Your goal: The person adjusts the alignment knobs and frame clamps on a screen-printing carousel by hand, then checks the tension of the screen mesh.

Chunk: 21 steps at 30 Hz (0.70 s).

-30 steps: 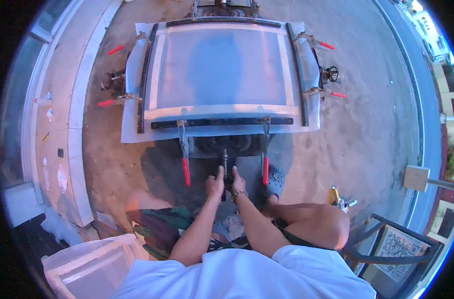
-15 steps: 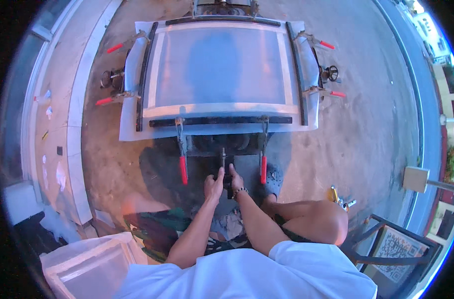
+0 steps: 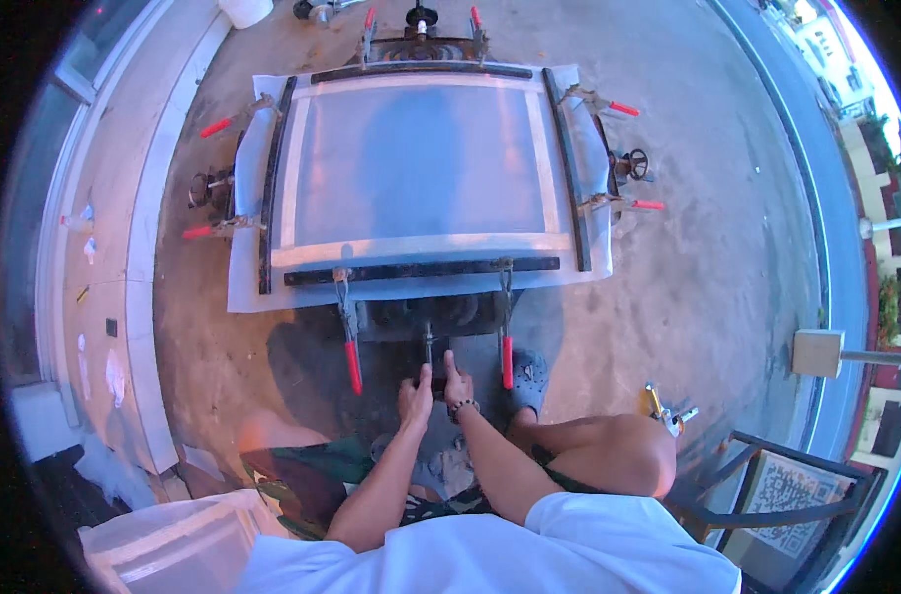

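Note:
My left hand (image 3: 417, 401) and my right hand (image 3: 458, 384) are closed on opposite sides of a dark handwheel (image 3: 438, 389), mostly hidden by my fingers. Both thumbs point away from me. A threaded screw rod (image 3: 428, 342) runs from it toward the near side of a mesh stretching rig. White mesh (image 3: 421, 163) is spread across this rig over a pale rectangular frame (image 3: 421, 249). Black bars (image 3: 421, 270) press the mesh along its sides. Two red-handled clamps (image 3: 353, 366) hang down on the near side, one to each side of my hands.
More red-handled clamps (image 3: 623, 109) and handwheels (image 3: 632, 164) sit around the rig. A smaller mesh-covered frame (image 3: 178, 544) leans at lower left. Beside my right knee lies a metal tool (image 3: 673, 416) on the floor. A black metal stand (image 3: 767, 495) is at lower right.
My view has tilted up, so the rig sits lower and its far clamps and handwheel now show. Both hands stay on the near handwheel, their grip slightly shifted.

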Available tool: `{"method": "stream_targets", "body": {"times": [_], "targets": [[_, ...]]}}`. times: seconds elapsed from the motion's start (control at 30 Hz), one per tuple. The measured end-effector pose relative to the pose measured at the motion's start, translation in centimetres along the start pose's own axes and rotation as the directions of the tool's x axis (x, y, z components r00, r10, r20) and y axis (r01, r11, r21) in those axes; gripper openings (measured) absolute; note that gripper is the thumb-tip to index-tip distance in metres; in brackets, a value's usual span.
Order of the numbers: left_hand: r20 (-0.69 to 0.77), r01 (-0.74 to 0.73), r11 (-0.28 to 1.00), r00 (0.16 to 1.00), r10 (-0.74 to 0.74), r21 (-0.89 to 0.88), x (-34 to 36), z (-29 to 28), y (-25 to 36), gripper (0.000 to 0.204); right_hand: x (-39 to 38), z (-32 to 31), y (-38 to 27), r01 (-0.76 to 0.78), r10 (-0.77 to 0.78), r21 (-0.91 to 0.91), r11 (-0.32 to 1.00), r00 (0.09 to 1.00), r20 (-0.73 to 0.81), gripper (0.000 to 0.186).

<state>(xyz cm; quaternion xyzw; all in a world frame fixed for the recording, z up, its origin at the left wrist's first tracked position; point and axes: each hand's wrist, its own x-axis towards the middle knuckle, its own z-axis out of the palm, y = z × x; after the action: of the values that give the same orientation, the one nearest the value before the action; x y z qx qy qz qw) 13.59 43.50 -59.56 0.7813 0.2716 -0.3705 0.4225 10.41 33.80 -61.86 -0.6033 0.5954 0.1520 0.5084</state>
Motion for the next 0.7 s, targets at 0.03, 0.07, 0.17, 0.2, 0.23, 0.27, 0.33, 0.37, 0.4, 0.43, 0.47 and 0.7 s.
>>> {"method": "stream_targets", "body": {"times": [0.03, 0.07, 0.17, 0.2, 0.23, 0.27, 0.33, 0.37, 0.4, 0.43, 0.47, 0.7], "targets": [[0.011, -0.028, 0.999, 1.0, 0.028, 0.023, -0.6, -0.2, 0.4, 0.084, 0.5, 0.1, 0.2, -0.024, 0.023, 0.04, 0.999, 0.999, 0.029, 0.094], [-0.069, -0.002, 0.998, 0.998, 0.006, 0.056, -1.4, -0.4, 1.2, 0.084, -1.2, -0.1, -0.5, -0.004, 0.005, 0.005, 1.0, 0.997, -0.083, 0.091], [0.082, 0.164, 0.961, 0.985, -0.149, -0.222, 3.5, -1.3, -1.3, 0.083, -4.3, 1.3, -2.1, -0.025, 0.007, -0.055, 0.998, 0.955, -0.296, 0.087], [0.29, 0.334, 0.793, 0.934, -0.207, -0.51, 3.0, -1.2, -1.1, 0.082, -5.5, 1.5, -2.3, 0.045, -0.095, -0.162, 0.986, 0.943, -0.318, 0.083], [0.288, 0.32, 0.81, 0.938, -0.195, -0.491, 2.2, -1.1, -0.2, 0.08, -6.0, 1.6, -2.5, 0.035, -0.086, -0.15, 0.988, 0.935, -0.344, 0.083], [0.275, 0.299, 0.828, 0.944, -0.183, -0.475, 1.8, -1.3, 0.2, 0.078, -6.5, 1.9, -2.8, 0.031, -0.079, -0.136, 0.99, 0.93, -0.36, 0.084], [0.23, 0.226, 0.908, 0.962, -0.15, -0.354, 3.3, -1.9, -1.5, 0.078, -7.6, 2.4, -3.8, 0.014, -0.064, -0.157, 0.988, 0.944, -0.325, 0.089], [0.149, 0.185, 0.973, 0.975, -0.164, -0.137, 2.5, -1.9, -0.4, 0.08, -6.9, 2.0, -3.5, 0.011, -0.044, -0.113, 0.993, 0.954, -0.297, 0.09], [0.077, 0.093, 0.995, 0.993, -0.09, -0.038, 1.3, -1.7, 0.3, 0.08, -6.2, 1.7, -3.2, 0.007, -0.026, -0.071, 0.997, 0.964, -0.265, 0.09], [0.021, 0.005, 0.997, 1.0, -0.006, 0.075, -0.1, -1.5, 1.1, 0.081, -5.3, 1.3, -2.8, -0.004, -0.002, -0.023, 1.0, 0.971, -0.241, 0.091], [-0.076, -0.085, 0.981, 0.992, 0.1, 0.175, -1.2, -1.0, 1.0, 0.085, -4.3, 0.6, -2.1, -0.043, 0.05, 0.05, 0.998, 0.988, -0.146, 0.092], [0.09, 0.11, 0.979, 0.991, -0.095, -0.173, 0.0, -2.8, 0.8, 0.086, -3.4, 1.9, -1.6, -0.124, 0.143, 0.09, 0.988, 0.955, -0.261, 0.082]]}}
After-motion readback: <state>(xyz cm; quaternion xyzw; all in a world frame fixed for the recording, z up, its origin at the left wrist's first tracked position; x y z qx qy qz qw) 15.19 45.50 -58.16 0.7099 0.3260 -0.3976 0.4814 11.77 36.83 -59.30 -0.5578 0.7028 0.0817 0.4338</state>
